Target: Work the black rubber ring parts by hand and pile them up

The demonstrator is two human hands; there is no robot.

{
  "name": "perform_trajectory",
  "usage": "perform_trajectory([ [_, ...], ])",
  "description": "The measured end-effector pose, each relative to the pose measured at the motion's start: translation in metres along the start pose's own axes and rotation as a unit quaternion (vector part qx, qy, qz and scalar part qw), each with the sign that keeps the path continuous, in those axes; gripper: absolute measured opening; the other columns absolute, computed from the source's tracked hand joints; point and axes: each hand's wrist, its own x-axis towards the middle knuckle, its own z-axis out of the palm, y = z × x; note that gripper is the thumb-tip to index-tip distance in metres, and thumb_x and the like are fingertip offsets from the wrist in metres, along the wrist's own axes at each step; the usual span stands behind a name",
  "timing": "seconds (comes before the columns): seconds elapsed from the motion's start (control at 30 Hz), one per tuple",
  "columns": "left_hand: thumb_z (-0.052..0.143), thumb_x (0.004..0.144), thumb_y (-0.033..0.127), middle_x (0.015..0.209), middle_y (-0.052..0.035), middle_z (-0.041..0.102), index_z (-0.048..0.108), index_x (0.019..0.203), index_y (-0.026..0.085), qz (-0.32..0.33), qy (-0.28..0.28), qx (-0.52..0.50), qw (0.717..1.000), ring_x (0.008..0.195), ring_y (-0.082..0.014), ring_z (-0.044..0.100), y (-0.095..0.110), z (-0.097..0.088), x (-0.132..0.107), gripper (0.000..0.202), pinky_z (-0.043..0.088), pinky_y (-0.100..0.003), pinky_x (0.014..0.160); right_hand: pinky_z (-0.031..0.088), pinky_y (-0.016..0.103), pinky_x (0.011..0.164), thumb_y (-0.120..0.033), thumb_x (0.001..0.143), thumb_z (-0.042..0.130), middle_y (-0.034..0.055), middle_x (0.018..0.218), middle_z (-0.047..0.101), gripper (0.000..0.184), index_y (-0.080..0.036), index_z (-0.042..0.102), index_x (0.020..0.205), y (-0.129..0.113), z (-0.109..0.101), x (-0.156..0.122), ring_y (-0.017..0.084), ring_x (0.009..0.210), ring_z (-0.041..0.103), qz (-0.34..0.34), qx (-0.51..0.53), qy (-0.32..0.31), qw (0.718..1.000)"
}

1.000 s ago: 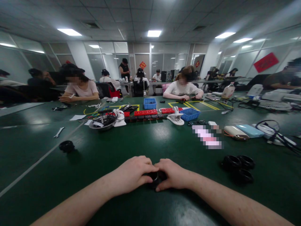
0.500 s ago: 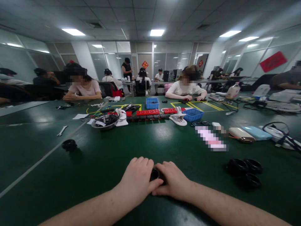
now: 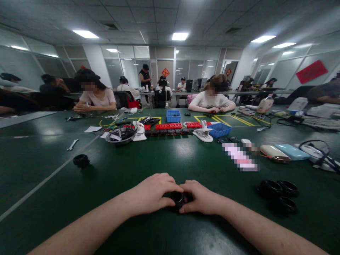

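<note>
Both my hands meet low in the middle of the head view over a small black round part (image 3: 177, 199) on the green table (image 3: 111, 184). My left hand (image 3: 152, 194) curls its fingers and thumb around the part's left side. My right hand (image 3: 200, 196) grips the part from the right, fingers bent over it. Most of the part is hidden between my fingers.
Three black rings (image 3: 278, 194) lie to the right, and another black round part (image 3: 81, 160) to the left near a small wrench (image 3: 72, 144). Power strips (image 3: 167, 128), blue bins (image 3: 173, 115), a bowl of cables (image 3: 120, 135), phones and chargers lie further back. Other people sit across the table.
My left hand has rolled back so its fingers spread over the part's left side. The black part shows a little more between my thumbs. The view has shifted slightly.
</note>
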Motion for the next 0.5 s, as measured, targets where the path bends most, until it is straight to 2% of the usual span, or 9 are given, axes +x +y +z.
perform_trajectory([
  [0.13,0.074,0.065,0.044,0.084,-0.002,0.063,0.06,0.089,0.018,-0.116,0.044,0.057,0.991,0.081,-0.0218,0.059,0.008,0.015,0.008,0.038,0.046,-0.032,0.069,0.031,0.022,0.056,-0.043,0.06,0.075,-0.0027,0.07,0.055,0.039,-0.016,0.057,0.082,0.0,0.006,0.001,0.011,0.062,0.047,0.028,-0.011,0.025,0.999],
  [0.23,0.07,0.067,0.049,0.078,-0.0072,0.062,0.058,0.082,0.013,-0.172,0.075,0.096,0.978,0.074,-0.0263,0.058,0.018,0.027,0.013,0.041,0.045,-0.038,0.066,0.03,0.022,0.054,-0.042,0.058,0.074,-0.0006,0.071,0.054,0.04,-0.016,0.052,0.077,-0.003,0.014,0.003,0.012,0.061,0.045,0.058,-0.033,0.059,0.996],
  [0.4,0.062,0.075,0.047,0.075,-0.0102,0.061,0.058,0.08,0.011,-0.207,0.102,0.146,0.962,0.075,-0.0294,0.058,0.029,0.035,0.015,0.036,0.042,-0.044,0.071,0.031,0.027,0.06,-0.035,0.06,0.071,0.0031,0.073,0.054,0.033,-0.016,0.05,0.076,-0.01,0.025,0.004,0.016,0.066,0.047,0.085,-0.074,0.108,0.988],
  [0.5,0.061,0.074,0.052,0.075,-0.0094,0.061,0.059,0.079,0.012,-0.201,0.105,0.155,0.961,0.075,-0.0286,0.057,0.026,0.032,0.013,0.041,0.042,-0.044,0.072,0.033,0.029,0.063,-0.044,0.062,0.07,0.0044,0.075,0.056,0.039,-0.015,0.053,0.081,-0.01,0.023,0.001,0.018,0.069,0.049,0.069,-0.073,0.102,0.99],
])
